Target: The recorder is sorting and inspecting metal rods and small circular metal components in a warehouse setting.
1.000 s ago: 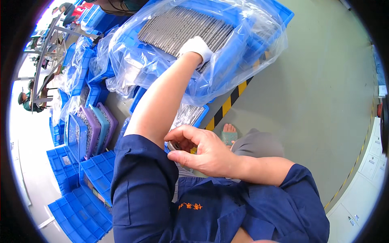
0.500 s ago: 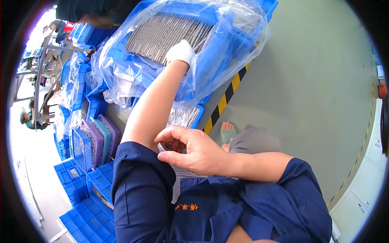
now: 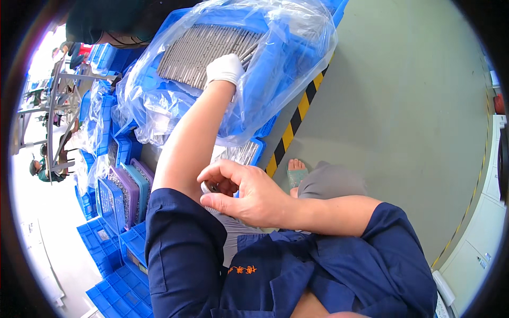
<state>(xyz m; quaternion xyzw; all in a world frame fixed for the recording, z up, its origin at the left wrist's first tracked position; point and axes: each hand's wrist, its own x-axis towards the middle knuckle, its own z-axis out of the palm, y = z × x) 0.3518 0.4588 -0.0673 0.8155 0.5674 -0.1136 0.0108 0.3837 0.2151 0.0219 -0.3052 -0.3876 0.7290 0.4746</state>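
Observation:
My left hand (image 3: 225, 70), in a white glove, rests at the near edge of a row of thin grey metal rods (image 3: 204, 50). Its fingertips are hidden from above, so their grip cannot be made out. The rods lie side by side in a blue crate (image 3: 175, 20) lined with a clear plastic bag (image 3: 275, 103). A few rods at the row's right end lie askew beside the glove. My bare right hand (image 3: 254, 193) is curled by my left elbow. Between its thumb and fingers sits a small silvery ribbed piece (image 3: 208, 187), partly covered.
Below the bagged crate, another blue crate (image 3: 259, 152) holds more rods. Blue, purple and teal bins (image 3: 127, 199) stand to the left, with blue crates (image 3: 119, 294) nearer. Yellow-black floor tape (image 3: 290, 132) runs along the right. A dark-clothed person (image 3: 106, 21) is at the top left.
The view has shifted slightly, so the crate sits further left. My gloved hand stays at the rods, its fingers turned more out of sight. My right hand's fingers have loosened a little.

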